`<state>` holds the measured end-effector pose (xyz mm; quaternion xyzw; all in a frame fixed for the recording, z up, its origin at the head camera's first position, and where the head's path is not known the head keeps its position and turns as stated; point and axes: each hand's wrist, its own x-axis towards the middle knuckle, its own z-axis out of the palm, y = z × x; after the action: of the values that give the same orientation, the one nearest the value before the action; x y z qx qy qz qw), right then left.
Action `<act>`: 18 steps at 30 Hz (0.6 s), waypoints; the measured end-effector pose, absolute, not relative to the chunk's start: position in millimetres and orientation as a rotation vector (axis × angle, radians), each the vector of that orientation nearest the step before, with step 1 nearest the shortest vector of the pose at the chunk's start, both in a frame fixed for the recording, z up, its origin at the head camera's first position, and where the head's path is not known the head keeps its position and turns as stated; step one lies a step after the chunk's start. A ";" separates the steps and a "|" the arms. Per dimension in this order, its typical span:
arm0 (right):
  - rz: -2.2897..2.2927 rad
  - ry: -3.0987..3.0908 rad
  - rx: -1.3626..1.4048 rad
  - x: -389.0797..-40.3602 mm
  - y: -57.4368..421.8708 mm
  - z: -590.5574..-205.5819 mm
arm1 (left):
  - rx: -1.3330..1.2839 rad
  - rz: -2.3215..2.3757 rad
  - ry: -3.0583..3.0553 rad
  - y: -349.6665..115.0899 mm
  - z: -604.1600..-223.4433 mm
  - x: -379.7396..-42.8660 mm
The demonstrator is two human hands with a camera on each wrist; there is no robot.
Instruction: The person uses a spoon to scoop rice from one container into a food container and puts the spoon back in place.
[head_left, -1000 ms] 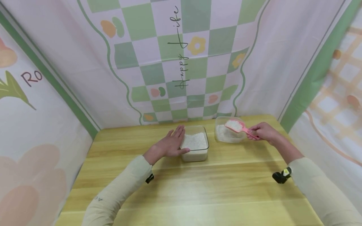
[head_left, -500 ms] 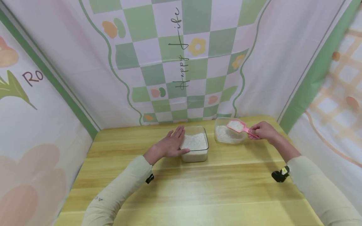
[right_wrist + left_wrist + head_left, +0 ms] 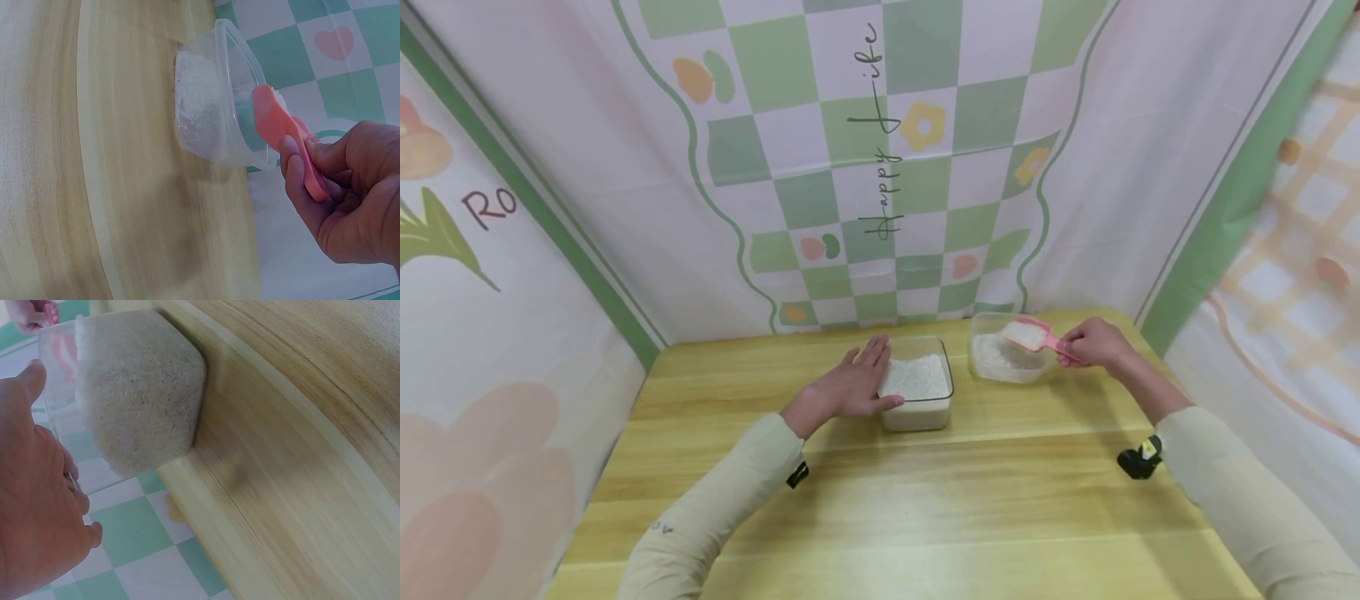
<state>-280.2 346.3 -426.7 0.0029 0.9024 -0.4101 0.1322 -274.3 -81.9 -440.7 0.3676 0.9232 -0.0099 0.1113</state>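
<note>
My right hand point(image 3: 1096, 342) pinches the handle of a pink scoop point(image 3: 273, 122) between thumb and fingers. White rice point(image 3: 1025, 334) lies in the scoop, which is held over the open top of a clear plastic container point(image 3: 219, 147) at the back right. More rice covers the bottom of that container. My left hand point(image 3: 853, 385) rests with straight fingers along the left rim of a square glass container point(image 3: 917, 414). Rice point(image 3: 140, 387) fills much of the glass container, seen through its wall in the left wrist view.
Both containers stand near the back edge of a wooden table point(image 3: 910, 508), a short gap apart. A checkered cloth point(image 3: 917, 183) hangs right behind the table, with more printed cloth on the left and right sides.
The right hand has shifted the scoop slightly to the right and toward the back, still over the plastic container. My left hand stays on the glass container.
</note>
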 end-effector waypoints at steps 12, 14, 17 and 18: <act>-1.119 2.682 0.025 -281.1 343.2 -421.8 | 1.094 -0.025 2.718 -81.7 -441.6 -274.4; -1.099 2.700 0.012 -280.9 343.6 -421.4 | 1.093 -0.021 2.718 -81.7 -441.6 -274.3; -1.082 2.715 0.003 -280.8 344.1 -421.0 | 1.094 -0.019 2.719 -81.8 -441.3 -274.4; -1.075 2.718 0.004 -280.9 344.4 -421.2 | 1.094 -0.017 2.718 -81.8 -441.2 -274.4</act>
<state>-280.9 344.4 -421.2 0.0014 0.9243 -0.3656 0.1093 -274.4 -81.8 -441.2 0.3713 0.9225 -0.0059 0.1054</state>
